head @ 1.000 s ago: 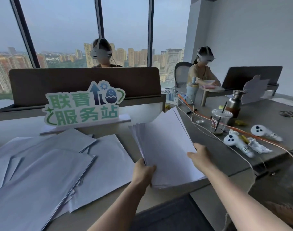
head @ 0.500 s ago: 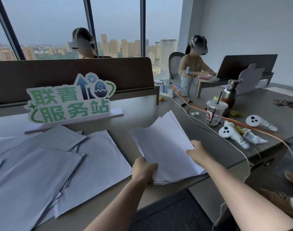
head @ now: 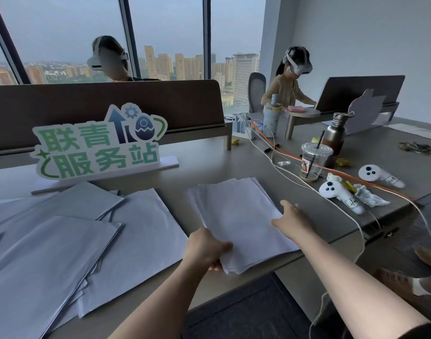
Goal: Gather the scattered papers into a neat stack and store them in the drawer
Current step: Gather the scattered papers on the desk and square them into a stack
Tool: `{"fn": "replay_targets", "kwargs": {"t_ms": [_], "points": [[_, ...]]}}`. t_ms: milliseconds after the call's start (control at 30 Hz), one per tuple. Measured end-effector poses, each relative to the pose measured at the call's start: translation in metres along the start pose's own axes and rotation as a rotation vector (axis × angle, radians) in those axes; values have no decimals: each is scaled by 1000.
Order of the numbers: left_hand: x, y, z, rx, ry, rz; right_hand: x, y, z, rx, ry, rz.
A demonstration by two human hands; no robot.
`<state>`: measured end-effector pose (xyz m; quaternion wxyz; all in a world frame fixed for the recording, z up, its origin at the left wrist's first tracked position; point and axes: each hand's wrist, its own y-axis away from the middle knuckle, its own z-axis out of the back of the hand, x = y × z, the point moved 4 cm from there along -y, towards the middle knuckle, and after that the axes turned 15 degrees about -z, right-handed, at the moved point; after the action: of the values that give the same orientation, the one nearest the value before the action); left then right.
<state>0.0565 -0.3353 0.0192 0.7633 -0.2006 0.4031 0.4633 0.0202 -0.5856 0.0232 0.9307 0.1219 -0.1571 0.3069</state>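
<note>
Now your left hand [head: 207,248] grips the paper stack's [head: 239,216] near corner; your right hand [head: 292,217] pinches its right edge, both arms outstretched.

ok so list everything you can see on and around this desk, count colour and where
paper stack: one, white, desk's near edge, held
loose papers: several, white, spread on left of desk
standing sign: one, green and blue, behind loose papers
desk divider: one, brown, behind sign
plastic cup: one, clear with black straw, right of stack
metal bottle: one, steel, behind cup
controllers: two, white, right side of desk
cables: several, white and orange, across desk
desk: one, grey
people in headsets: two, beyond the desks
left hand: grips stack's near corner
right hand: rests on stack's right edge
</note>
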Motion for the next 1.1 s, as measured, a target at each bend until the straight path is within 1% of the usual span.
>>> {"fn": "replay_targets", "kwargs": {"t_ms": [133, 267, 367, 500, 633, 767, 900, 1000, 1100], "points": [[4, 5, 6, -7, -13, 5, 11, 20, 5, -142, -22, 54], [12, 15, 22, -69, -55, -34, 42, 52, -8, -146, -107, 206], [20, 27, 41, -139, -84, -68, 72, 79, -23, -106, -127, 321], [36, 46, 73, -242, -162, -57, 110, 115, -44, -42, -154, 444], [58, 65, 108, -374, -260, -11, 142, 147, -65, 59, -135, 480], [81, 87, 139, -494, -367, 10, 166, 172, -81, 131, -45, 490], [106, 114, 167, -613, -382, 26, 190, 195, -88, 123, 16, 526], [127, 130, 185, -667, -382, 32, 209, 215, -97, 159, -22, 585], [147, 144, 200, -663, -423, 65, 227, 236, -109, 312, -122, 585]]}}
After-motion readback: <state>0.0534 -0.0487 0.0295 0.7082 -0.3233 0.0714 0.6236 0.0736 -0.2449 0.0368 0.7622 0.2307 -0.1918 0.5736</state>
